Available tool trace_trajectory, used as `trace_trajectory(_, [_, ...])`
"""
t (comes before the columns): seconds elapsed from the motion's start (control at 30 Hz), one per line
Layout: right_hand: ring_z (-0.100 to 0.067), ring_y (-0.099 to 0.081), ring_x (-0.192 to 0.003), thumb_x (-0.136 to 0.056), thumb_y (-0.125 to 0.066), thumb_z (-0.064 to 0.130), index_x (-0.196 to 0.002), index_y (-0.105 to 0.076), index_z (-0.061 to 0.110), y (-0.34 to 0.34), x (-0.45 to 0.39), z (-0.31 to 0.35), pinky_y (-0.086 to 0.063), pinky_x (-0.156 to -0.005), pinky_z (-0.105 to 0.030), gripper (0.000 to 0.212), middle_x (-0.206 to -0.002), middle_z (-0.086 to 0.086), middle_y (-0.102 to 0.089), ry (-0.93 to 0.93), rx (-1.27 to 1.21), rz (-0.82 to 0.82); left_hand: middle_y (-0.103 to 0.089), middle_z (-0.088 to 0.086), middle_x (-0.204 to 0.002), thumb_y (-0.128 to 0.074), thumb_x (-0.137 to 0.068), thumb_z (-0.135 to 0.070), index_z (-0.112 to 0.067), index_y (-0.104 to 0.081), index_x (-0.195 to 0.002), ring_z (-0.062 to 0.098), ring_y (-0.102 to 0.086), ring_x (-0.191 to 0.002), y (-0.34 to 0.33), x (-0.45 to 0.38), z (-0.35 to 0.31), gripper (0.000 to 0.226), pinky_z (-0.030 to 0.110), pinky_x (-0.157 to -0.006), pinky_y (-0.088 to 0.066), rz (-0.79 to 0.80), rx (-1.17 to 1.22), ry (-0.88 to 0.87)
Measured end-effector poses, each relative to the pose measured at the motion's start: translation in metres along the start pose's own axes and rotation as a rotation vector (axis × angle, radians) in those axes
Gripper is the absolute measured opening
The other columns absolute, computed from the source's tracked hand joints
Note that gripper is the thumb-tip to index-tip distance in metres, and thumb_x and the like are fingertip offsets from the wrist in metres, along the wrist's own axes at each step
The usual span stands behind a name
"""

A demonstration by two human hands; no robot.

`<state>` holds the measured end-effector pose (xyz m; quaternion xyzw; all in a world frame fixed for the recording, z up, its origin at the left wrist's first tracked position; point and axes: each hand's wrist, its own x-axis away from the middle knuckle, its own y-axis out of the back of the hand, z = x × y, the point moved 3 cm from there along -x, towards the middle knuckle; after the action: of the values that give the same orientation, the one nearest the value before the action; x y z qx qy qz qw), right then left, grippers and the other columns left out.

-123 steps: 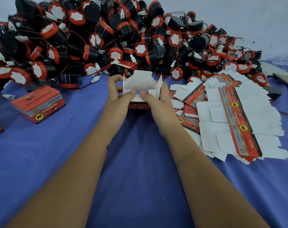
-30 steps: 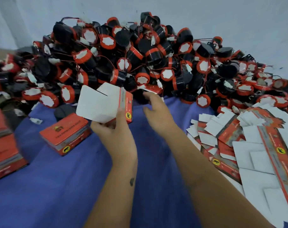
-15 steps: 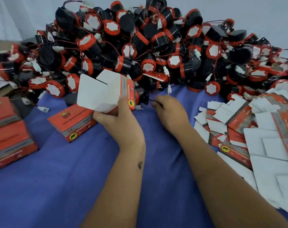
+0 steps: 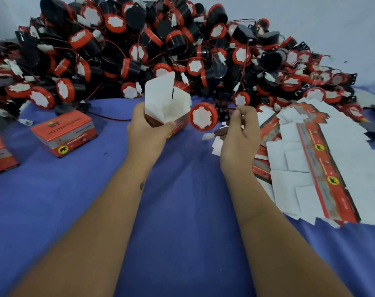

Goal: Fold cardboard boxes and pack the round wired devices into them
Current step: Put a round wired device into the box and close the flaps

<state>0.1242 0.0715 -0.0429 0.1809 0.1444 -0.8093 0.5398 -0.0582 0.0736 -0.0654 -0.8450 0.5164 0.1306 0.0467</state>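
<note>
Hands up over the blue cloth (image 4: 182, 211), both forearms reaching forward side by side. The left hand (image 4: 146, 133) is wrapped round the base of an open box (image 4: 167, 108), thumb across its near red wall, the white flaps standing up and the mouth facing the camera. Just beside it, to the right, a device (image 4: 203, 116) hangs with its red-rimmed white face turned this way, close to the box's edge but not inside. The right hand (image 4: 240, 136) has its fingers curled in, thumb and forefinger pinching what looks like the device's black back and wire; the exact hold is hidden behind the fingers. A white plug (image 4: 207, 137) dangles below, between the two hands.

Beyond the hands, the heap (image 4: 160, 43) of black-and-red devices fills the far side. Right of the right hand lies a spread of flat blanks (image 4: 323, 159), overlapping. Left of the left hand sits a closed box (image 4: 64, 133), and another (image 4: 0, 153) at the frame's edge.
</note>
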Motion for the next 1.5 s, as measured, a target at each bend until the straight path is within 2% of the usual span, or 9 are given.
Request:
trace_trajectory(0.1, [-0.023, -0.044, -0.058, -0.105, -0.038, 0.009, -0.086, -0.050, 0.023, 0.005, -0.004, 0.008, -0.043, -0.055, -0.032, 0.026, -0.069, -0.014, -0.048, 0.028, -0.119, 0.012, -0.061, -0.020, -0.106, -0.084, -0.076, -0.027, -0.033, -0.052, -0.115, -0.013, -0.057, -0.092, -0.003, 0.001, -0.001, 0.051, 0.008, -0.067, -0.046, 0.187, -0.056, 0.002])
trace_trajectory(0.27, [-0.023, -0.048, -0.056, -0.104, -0.041, 0.011, -0.083, -0.053, 0.019, -0.005, -0.002, 0.013, -0.044, -0.050, -0.034, 0.025, -0.062, -0.002, -0.052, -0.072, -0.194, 0.117, -0.065, -0.023, -0.109, -0.087, -0.074, -0.028, -0.044, -0.053, -0.110, -0.005, -0.061, -0.102, -0.006, 0.007, -0.002, 0.051, 0.019, -0.083, -0.052, 0.361, -0.069, 0.016])
trace_trajectory(0.5, [-0.023, -0.054, -0.068, -0.102, -0.040, 0.021, -0.131, -0.048, 0.030, -0.012, 0.006, 0.003, -0.038, -0.057, -0.034, 0.031, -0.073, 0.002, -0.056, 0.147, 0.625, 0.235, -0.064, -0.018, -0.115, -0.085, -0.076, -0.015, -0.040, -0.054, -0.110, -0.003, -0.061, -0.105, -0.005, 0.005, 0.000, 0.052, 0.018, -0.086, -0.049, 0.392, -0.063, -0.007])
trace_trajectory(0.63, [-0.030, -0.054, -0.074, -0.100, -0.040, 0.016, -0.133, -0.047, 0.028, -0.014, 0.005, 0.007, -0.038, -0.058, -0.034, 0.036, -0.104, -0.004, -0.050, 0.328, 0.819, 0.332, -0.066, -0.018, -0.107, -0.083, -0.077, -0.015, -0.042, -0.054, -0.107, -0.008, -0.063, -0.094, -0.005, 0.006, 0.001, 0.049, 0.008, -0.072, -0.049, 0.396, -0.067, -0.010])
trace_trajectory(0.77, [-0.026, -0.049, -0.076, -0.098, -0.039, 0.021, -0.137, -0.047, 0.034, -0.019, 0.008, 0.003, -0.035, -0.062, -0.032, 0.042, -0.096, 0.000, -0.039, 0.302, 0.999, 0.500, -0.067, -0.014, -0.103, -0.080, -0.078, -0.011, -0.039, -0.054, -0.104, -0.003, -0.064, -0.092, -0.003, 0.005, 0.003, 0.047, 0.012, -0.074, -0.051, 0.370, -0.089, -0.017])
trace_trajectory(1.0, [-0.024, -0.055, -0.083, -0.098, -0.041, 0.039, -0.122, -0.060, 0.039, -0.019, 0.007, 0.003, -0.046, -0.072, -0.035, 0.030, -0.091, 0.000, -0.047, 0.186, 0.842, 0.489, -0.066, -0.026, -0.100, -0.079, -0.082, -0.023, -0.045, -0.049, -0.107, -0.013, -0.061, -0.092, -0.006, 0.007, 0.002, 0.044, 0.007, -0.072, -0.049, 0.401, -0.049, -0.013])
trace_trajectory(1.13, [-0.022, -0.057, -0.089, -0.099, -0.048, 0.032, -0.120, -0.064, 0.033, -0.018, 0.005, 0.001, -0.050, -0.078, -0.040, 0.027, -0.100, -0.002, -0.056, 0.178, 0.730, 0.436, -0.064, -0.018, -0.112, -0.079, -0.083, -0.024, -0.046, -0.050, -0.110, -0.003, -0.061, -0.104, -0.005, 0.007, 0.002, 0.044, 0.023, -0.087, -0.051, 0.381, -0.060, -0.012])
trace_trajectory(1.3, [-0.025, -0.055, -0.080, -0.095, -0.052, 0.016, -0.101, -0.067, 0.019, -0.019, 0.007, 0.005, -0.050, -0.069, -0.040, 0.017, -0.092, -0.004, -0.054, 0.280, 0.674, 0.405, -0.067, -0.014, -0.112, -0.077, -0.060, -0.027, -0.044, -0.052, -0.107, 0.003, -0.064, -0.103, -0.004, 0.009, -0.001, 0.055, 0.023, -0.079, -0.054, 0.372, -0.037, 0.034])
trace_trajectory(1.5, [-0.024, -0.055, -0.077, -0.094, -0.042, 0.019, -0.097, -0.066, 0.022, -0.019, 0.009, 0.002, -0.036, -0.057, -0.029, 0.025, -0.081, 0.001, -0.060, 0.298, 0.823, 0.589, -0.068, -0.018, -0.110, -0.067, -0.080, -0.036, -0.042, -0.052, -0.118, -0.001, -0.067, -0.098, -0.008, 0.010, -0.001, 0.041, 0.022, -0.082, -0.054, 0.386, 0.064, 0.091])
